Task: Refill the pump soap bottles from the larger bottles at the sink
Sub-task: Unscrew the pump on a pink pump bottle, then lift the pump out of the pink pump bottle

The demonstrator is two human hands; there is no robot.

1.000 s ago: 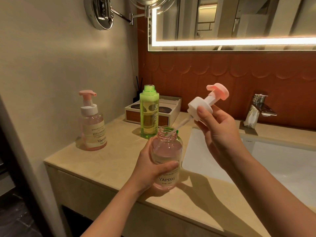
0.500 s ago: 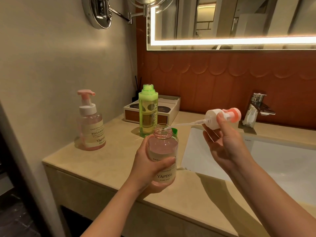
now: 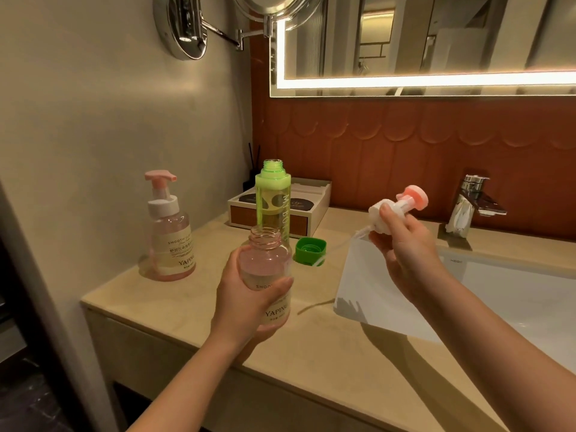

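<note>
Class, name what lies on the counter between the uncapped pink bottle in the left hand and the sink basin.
In the head view, a green cap lies there on the counter, open side up.

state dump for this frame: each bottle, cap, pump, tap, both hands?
Held pink bottle: pump off, neck open, partly full, upright.
Pump head: removed, tube out of the bottle.
Green bottle: uncapped, upright.
Green cap: off, lying open side up.
Second pump bottle: pump on, upright.
Faucet: no water seen running.
Left hand: grips held pink bottle.
Right hand: holds pump head.
</note>
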